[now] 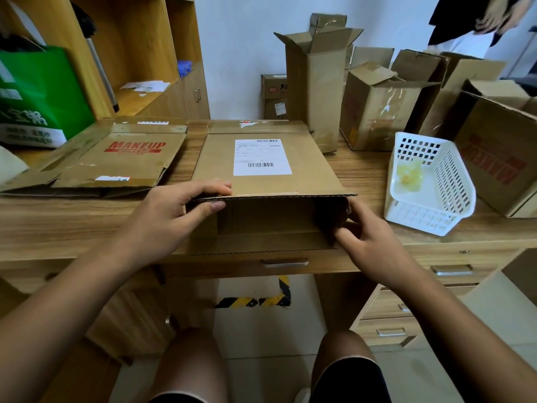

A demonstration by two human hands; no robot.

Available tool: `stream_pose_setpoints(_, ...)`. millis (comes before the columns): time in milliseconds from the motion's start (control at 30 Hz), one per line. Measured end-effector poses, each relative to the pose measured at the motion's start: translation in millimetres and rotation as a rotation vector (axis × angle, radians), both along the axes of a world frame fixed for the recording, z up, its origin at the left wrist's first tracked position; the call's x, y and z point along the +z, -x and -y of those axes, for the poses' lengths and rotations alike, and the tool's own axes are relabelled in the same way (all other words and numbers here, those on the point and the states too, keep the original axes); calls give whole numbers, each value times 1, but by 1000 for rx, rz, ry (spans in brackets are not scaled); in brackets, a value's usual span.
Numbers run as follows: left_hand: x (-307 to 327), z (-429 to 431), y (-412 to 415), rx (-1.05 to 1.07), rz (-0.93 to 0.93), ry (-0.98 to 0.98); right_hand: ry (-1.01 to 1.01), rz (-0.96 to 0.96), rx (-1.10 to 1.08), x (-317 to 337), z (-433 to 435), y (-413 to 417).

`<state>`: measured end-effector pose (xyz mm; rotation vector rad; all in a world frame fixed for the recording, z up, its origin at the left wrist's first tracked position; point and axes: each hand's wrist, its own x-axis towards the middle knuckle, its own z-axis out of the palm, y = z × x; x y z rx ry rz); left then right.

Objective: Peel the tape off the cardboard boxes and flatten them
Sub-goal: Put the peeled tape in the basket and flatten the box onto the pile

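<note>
- Table [72, 216]: wooden, with drawers under its near edge.
- Box [215, 164]: lies on its side at the middle of the near edge, with the open end facing the person. It is not yet flattened. Inside only bare cardboard shows, and the right inner corner is in shadow. A white label [262, 157] with barcodes is stuck on the top panel.
- Left hand [174, 216]: pinches the near left corner of the box's top panel, fingers curled over the top and thumb beneath the edge.
- Right hand [369, 242]: grips the box's right wall at the opening. The fingers are curled, with their tips inside in the shadow.
- Flat box [116, 161]: lies collapsed at the left side of the table, just beside the box, with "MAKEUP" printed in red.
- Basket [456, 184]: white and slotted, near the right of the box but apart from it. It holds one crumpled wad of clear yellowish tape [408, 177].
- Tall box [313, 82]: stands upright at the far edge with its top flaps open. Its contents cannot be seen.
- Taped box [374, 112]: stands to the right of the tall box with its flaps up and clear tape on its side.
- Printed box [499, 152]: sits at the right edge behind the basket. It is open, and its red lettering is upside down.
- Green bag [40, 91]: stands at the far left corner.
</note>
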<state>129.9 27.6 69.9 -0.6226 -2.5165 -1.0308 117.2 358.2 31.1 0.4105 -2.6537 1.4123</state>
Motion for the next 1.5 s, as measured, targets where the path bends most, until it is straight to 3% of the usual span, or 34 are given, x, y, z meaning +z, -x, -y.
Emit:
stream_pose_setpoints(333,-31,-5,-10,177,-47,-132,3,-5,0,-7,-12,3)
stream_pose_setpoints(600,-57,-19,-7,401,155,-471,10,11,-9,-8,-11,3)
stream_pose_setpoints(933,-57,-28,-1,498,112,-382,32,15,-21,-8,-9,4)
stream_pose_setpoints(1500,-36,-18,-15,443,266,-125,131,41,16,-6,-9,9)
